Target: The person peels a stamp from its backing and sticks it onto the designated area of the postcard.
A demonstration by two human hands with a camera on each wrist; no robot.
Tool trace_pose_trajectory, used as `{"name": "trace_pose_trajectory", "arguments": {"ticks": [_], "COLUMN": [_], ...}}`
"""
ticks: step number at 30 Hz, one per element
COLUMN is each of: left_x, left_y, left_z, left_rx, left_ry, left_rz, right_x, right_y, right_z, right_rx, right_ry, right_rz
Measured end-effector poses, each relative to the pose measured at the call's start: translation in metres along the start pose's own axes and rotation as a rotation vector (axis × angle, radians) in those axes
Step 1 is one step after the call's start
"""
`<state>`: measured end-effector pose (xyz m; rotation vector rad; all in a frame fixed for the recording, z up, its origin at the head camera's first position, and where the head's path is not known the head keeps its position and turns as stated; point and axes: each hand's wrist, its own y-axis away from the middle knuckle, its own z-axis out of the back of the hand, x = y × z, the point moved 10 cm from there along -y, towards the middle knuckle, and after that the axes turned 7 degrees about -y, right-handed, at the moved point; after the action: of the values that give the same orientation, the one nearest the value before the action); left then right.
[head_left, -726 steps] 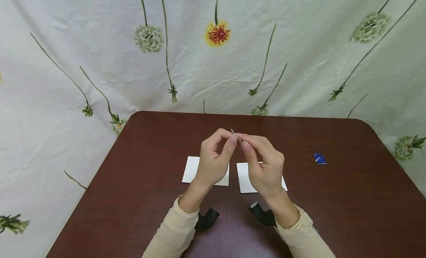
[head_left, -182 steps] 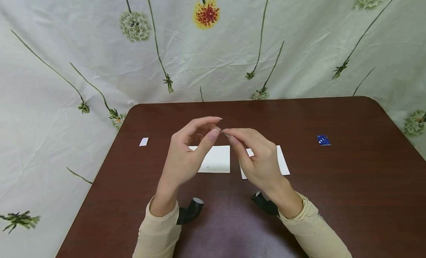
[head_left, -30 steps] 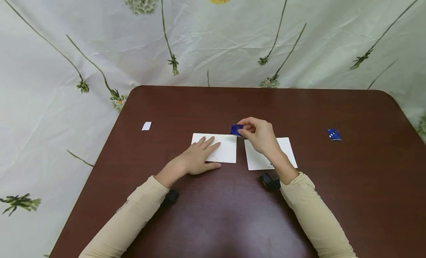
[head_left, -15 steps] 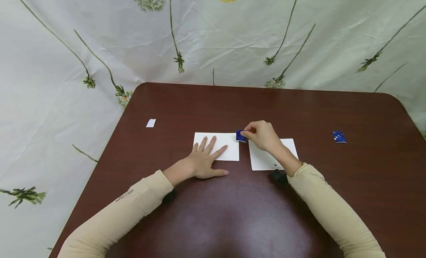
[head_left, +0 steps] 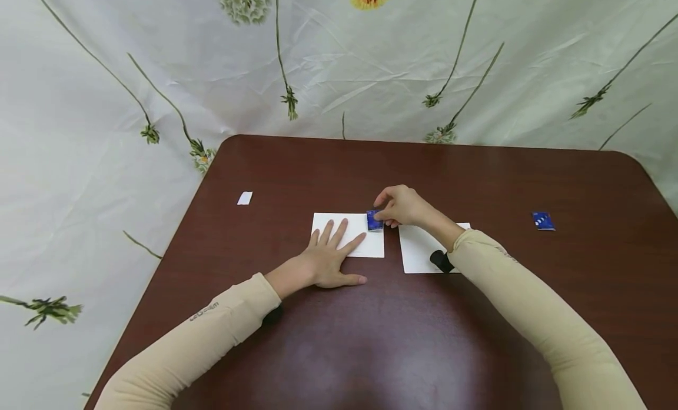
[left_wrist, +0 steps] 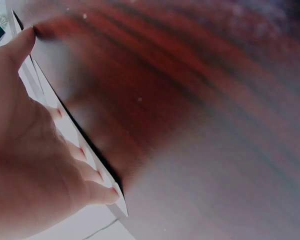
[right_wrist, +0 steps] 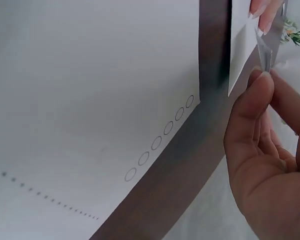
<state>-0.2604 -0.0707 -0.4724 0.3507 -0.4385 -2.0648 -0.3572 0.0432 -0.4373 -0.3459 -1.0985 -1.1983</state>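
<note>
My left hand (head_left: 329, 266) lies flat with spread fingers on the left white card (head_left: 373, 248), the thumb out on the table. In the left wrist view its fingertips show along the card. Over that card's far right corner, my right hand (head_left: 406, 206) pinches a small blue sticker (head_left: 374, 220) by its right edge. From the right wrist view, the thin sticker (right_wrist: 265, 54) stands tilted between thumb and finger, close to the card. A second white card (head_left: 415, 245) lies beside the first, under the right wrist; printed circles and a dotted line show on it.
A second blue piece (head_left: 543, 220) lies at the right of the brown table (head_left: 371, 339). Toward the far left is a small white slip (head_left: 245, 198). A dark wrist camera (head_left: 441, 260) overlaps the right card, and a flowered cloth (head_left: 318, 57) hangs behind the table.
The right hand has brought the blue sticker from the left card's far edge down over its far right corner. The left hand keeps pressing the card. Longer ago, both hands worked on a small piece in the air.
</note>
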Motion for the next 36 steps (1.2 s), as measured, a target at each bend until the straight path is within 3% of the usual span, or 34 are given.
{"name": "trace_pose_trajectory", "arguments": {"ticks": [10,17,24,36], "left_x": [-0.003,-0.004,-0.004,-0.002], "left_y": [0.001,0.0,-0.001,-0.003], "left_z": [0.004,0.006,0.005,0.005], "left_rx": [-0.014,-0.017,-0.016,-0.093], "left_ry": [-0.013,-0.049,-0.057,-0.053], "left_rz": [0.007,0.009,0.004,0.05], "right_x": [-0.008,-0.008,-0.006,-0.006], "right_y": [-0.007,-0.008,-0.011,-0.014], "right_z": [-0.006,-0.005,-0.008,-0.012], "right_rx": [0.005,-0.004,0.033,0.069], "right_ry": [0.065,0.045,0.105,0.142], "right_rz": [-0.1,-0.107,-0.089,-0.09]}}
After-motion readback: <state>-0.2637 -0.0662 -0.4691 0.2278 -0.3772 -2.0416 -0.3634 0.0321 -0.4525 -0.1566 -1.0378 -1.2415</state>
